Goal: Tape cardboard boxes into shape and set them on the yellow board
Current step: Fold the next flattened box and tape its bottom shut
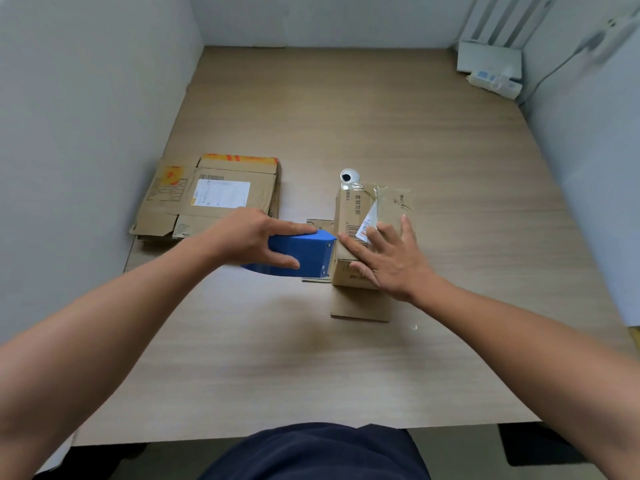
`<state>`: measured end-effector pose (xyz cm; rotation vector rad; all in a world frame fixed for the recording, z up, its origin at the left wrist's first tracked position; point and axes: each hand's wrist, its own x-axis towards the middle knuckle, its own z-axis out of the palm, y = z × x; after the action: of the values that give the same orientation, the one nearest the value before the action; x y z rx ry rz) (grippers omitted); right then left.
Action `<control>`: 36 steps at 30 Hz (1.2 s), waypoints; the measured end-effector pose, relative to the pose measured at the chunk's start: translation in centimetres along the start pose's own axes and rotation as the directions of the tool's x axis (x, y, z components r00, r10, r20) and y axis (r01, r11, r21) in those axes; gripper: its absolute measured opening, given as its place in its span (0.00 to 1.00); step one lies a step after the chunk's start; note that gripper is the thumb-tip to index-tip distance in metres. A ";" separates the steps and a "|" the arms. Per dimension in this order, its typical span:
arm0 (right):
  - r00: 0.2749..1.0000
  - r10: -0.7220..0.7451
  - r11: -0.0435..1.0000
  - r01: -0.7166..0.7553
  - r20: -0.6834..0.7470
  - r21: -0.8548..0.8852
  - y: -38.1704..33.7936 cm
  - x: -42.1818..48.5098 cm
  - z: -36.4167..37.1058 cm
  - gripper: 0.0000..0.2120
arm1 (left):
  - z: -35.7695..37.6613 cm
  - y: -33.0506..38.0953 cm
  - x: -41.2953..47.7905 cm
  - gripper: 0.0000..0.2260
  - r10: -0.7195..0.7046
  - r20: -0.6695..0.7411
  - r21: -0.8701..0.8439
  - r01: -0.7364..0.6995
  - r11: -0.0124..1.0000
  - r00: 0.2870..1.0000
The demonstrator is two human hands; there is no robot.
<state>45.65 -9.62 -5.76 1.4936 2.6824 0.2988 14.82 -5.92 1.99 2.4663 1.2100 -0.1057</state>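
Observation:
A small brown cardboard box [360, 209] with printed text and a torn label stands near the table's middle, its flaps spread flat at the near and left sides. My right hand [388, 261] lies flat on the box's top, fingers spread. My left hand [249, 237] grips a blue tape dispenser [301, 254], whose front end touches the box's left side. A stack of flattened cardboard boxes [207, 199] lies to the left, by the wall. No yellow board is clearly in view.
The wooden table [311, 358] is walled by grey partitions on the left, back and right. A round cable hole [349, 175] sits just behind the box. A white device and a power strip [495, 81] occupy the back right corner.

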 end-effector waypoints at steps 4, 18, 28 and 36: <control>0.999 0.025 0.999 -0.026 0.033 0.023 -0.3 0.4 -0.2 0.28 | 0.5 -0.9 0.3 0.30 -0.027 -0.017 -0.090 0.026 0.996 0.999; 0.998 0.063 0.996 -0.063 0.016 0.061 -1.4 0.0 0.3 0.25 | 0.5 -2.7 -1.4 0.29 -0.065 -0.015 -0.151 0.062 0.987 0.998; 0.957 0.279 0.938 -0.290 0.080 0.189 -4.2 1.4 -0.6 0.25 | 1.0 -1.9 0.3 0.31 -0.136 -0.035 0.001 0.136 0.991 0.990; 0.928 0.349 0.915 -0.368 0.131 0.167 -4.5 1.6 -0.3 0.33 | 2.2 0.1 0.7 0.31 -0.146 -0.133 0.176 0.168 0.970 0.980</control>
<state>40.95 -10.64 -6.27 2.0017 2.4037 -0.0197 15.56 -6.28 -0.22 2.5631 1.5104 -0.1210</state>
